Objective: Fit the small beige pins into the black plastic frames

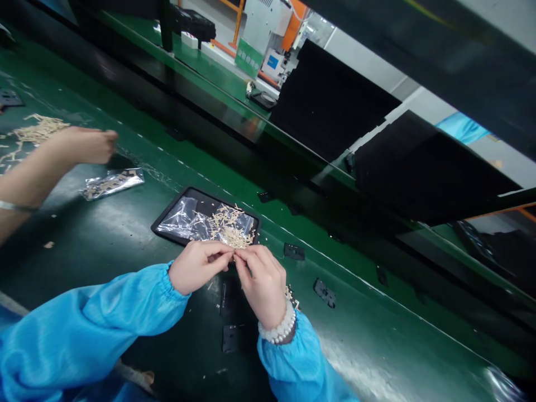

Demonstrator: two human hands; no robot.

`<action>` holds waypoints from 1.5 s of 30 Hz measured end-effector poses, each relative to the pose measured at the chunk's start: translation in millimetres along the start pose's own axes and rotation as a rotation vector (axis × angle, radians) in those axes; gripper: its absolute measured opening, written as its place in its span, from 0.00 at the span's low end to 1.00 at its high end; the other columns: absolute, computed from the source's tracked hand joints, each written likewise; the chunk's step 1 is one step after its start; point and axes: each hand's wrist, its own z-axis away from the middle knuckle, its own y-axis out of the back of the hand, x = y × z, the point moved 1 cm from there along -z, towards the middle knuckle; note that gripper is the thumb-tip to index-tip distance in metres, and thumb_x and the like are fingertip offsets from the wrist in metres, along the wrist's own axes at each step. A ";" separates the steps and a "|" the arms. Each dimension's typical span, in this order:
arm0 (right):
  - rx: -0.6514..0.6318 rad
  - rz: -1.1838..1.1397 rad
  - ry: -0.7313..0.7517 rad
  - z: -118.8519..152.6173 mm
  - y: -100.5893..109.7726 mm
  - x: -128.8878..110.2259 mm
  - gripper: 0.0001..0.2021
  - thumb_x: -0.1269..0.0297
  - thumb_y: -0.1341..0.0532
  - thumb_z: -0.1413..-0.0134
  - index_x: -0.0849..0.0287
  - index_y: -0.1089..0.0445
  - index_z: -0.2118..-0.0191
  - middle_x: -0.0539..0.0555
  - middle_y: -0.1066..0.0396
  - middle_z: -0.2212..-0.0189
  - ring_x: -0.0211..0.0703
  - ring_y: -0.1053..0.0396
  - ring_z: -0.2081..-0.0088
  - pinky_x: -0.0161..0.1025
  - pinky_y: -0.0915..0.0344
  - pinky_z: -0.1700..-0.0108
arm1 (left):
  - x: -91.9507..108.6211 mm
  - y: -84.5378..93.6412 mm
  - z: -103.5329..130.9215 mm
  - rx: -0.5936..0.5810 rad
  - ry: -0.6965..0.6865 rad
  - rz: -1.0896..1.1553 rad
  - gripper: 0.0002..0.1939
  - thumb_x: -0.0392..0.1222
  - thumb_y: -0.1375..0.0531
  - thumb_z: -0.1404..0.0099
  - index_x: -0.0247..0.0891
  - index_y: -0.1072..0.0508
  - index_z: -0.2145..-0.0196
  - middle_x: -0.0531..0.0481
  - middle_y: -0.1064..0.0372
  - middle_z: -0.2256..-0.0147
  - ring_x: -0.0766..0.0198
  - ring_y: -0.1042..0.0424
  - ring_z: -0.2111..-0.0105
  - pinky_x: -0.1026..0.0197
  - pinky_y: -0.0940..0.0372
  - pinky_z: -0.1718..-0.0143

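My left hand point(201, 267) and my right hand point(263, 279) meet fingertip to fingertip at the near edge of a black tray point(167, 215). Both are closed in a pinch; whatever lies between the fingertips is too small to make out. In the tray, a heap of small beige strips point(230, 223) rests on a clear plastic bag point(180, 216). Below my hands on the bench lie a square black plastic part point(230, 338) and a narrow dark part point(224, 297). More small pieces point(292, 297) show partly behind my right wrist.
Flat black parts point(294, 251) point(325, 292) lie on the green bench point(377, 335) to the right. At left, another person's hand point(90, 146) is beside a beige pile point(39, 129) and a filled clear bag point(113, 183). A dark rail point(234, 139) runs behind.
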 end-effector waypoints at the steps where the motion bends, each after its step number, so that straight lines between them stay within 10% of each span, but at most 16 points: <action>1: 0.015 0.022 0.018 0.4 -0.1 -0.6 0.08 0.70 0.45 0.42 0.58 0.28 0.66 0.54 0.28 0.70 0.40 0.31 0.67 0.37 0.35 0.64 | 0.1 0.5 0.8 0.021 -0.077 -0.075 0.11 0.40 0.45 0.41 0.35 0.23 0.69 0.50 0.25 0.74 0.66 0.27 0.76 0.66 0.32 0.72; 7: 0.137 0.042 -0.019 4.5 -7.1 -8.9 0.06 0.73 0.43 0.46 0.60 0.30 0.70 0.53 0.28 0.73 0.40 0.32 0.69 0.36 0.36 0.65 | -0.5 -3.8 6.3 0.112 -0.306 -0.293 0.11 0.36 0.46 0.39 0.35 0.24 0.70 0.49 0.25 0.72 0.66 0.27 0.73 0.67 0.34 0.70; 16: 0.144 -0.510 -0.582 0.4 -14.2 20.5 0.09 0.61 0.43 0.47 0.59 0.32 0.73 0.49 0.31 0.79 0.38 0.33 0.76 0.35 0.35 0.72 | -3.1 -4.2 2.1 0.070 0.021 -0.113 0.08 0.39 0.45 0.43 0.36 0.26 0.73 0.52 0.28 0.77 0.67 0.30 0.78 0.66 0.35 0.74; 23: -0.102 -0.510 -0.500 6.0 -16.7 41.3 0.13 0.68 0.43 0.49 0.53 0.27 0.58 0.52 0.25 0.59 0.44 0.29 0.59 0.43 0.37 0.51 | -7.3 -8.8 1.2 -0.007 0.137 -0.020 0.10 0.42 0.46 0.44 0.35 0.27 0.72 0.51 0.28 0.76 0.65 0.29 0.78 0.65 0.34 0.73; 29: -0.166 -1.074 -0.831 12.9 -9.6 28.0 0.09 0.59 0.35 0.56 0.59 0.26 0.72 0.48 0.30 0.78 0.34 0.37 0.77 0.31 0.42 0.77 | 5.5 -11.2 -1.1 0.014 -0.022 -0.228 0.10 0.40 0.47 0.43 0.36 0.27 0.75 0.53 0.30 0.78 0.70 0.34 0.81 0.68 0.39 0.77; 36: -0.108 -1.328 -1.006 21.0 -3.2 26.4 0.11 0.59 0.31 0.64 0.61 0.30 0.78 0.45 0.37 0.83 0.30 0.43 0.81 0.31 0.47 0.78 | 18.1 -21.7 -2.1 -0.085 -0.160 -0.347 0.12 0.39 0.48 0.40 0.37 0.26 0.74 0.54 0.28 0.76 0.71 0.33 0.79 0.69 0.39 0.75; 40: 0.046 -1.265 -0.965 30.8 13.2 36.8 0.12 0.58 0.33 0.61 0.61 0.32 0.78 0.45 0.38 0.83 0.30 0.43 0.81 0.32 0.48 0.76 | 36.5 -22.4 -35.4 -0.268 -0.247 -0.544 0.13 0.44 0.48 0.38 0.39 0.24 0.66 0.52 0.24 0.70 0.66 0.27 0.71 0.66 0.36 0.68; 45: 0.183 -1.125 -0.928 61.3 43.9 50.5 0.11 0.58 0.35 0.55 0.60 0.32 0.77 0.45 0.39 0.82 0.32 0.44 0.78 0.33 0.47 0.73 | 50.3 -40.7 -144.1 -0.443 -0.096 -0.984 0.12 0.45 0.45 0.38 0.38 0.24 0.64 0.47 0.25 0.63 0.56 0.28 0.58 0.57 0.36 0.56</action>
